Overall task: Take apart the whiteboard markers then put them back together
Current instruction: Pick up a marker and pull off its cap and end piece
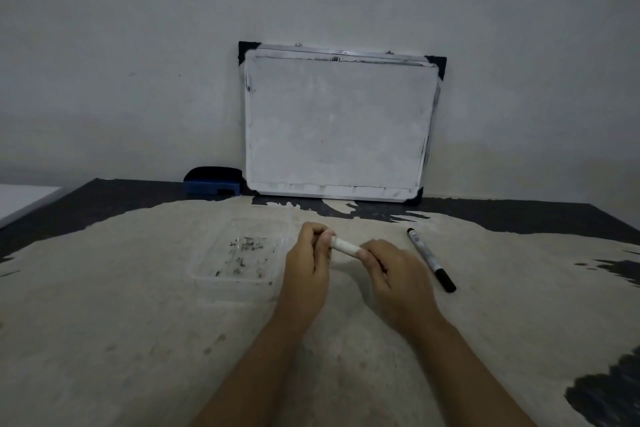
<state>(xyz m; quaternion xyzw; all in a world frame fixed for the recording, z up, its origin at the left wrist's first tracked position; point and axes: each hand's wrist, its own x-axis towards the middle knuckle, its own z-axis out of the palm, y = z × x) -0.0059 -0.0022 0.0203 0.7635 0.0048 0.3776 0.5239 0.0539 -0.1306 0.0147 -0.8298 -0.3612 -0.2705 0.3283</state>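
A white whiteboard marker [346,247] is held level above the table between both hands. My left hand [309,258] is closed around its left end, and my right hand [391,269] grips its right end. Both ends are hidden inside the fingers, so only the white barrel shows. A second marker [430,259], white with a black cap toward me, lies on the table just right of my right hand.
A clear plastic tray [239,250] with dark smudges sits left of my hands. A whiteboard [337,123] leans on the wall at the back, with a blue eraser [212,182] to its left. The table [138,322] has a worn pale surface with dark edges.
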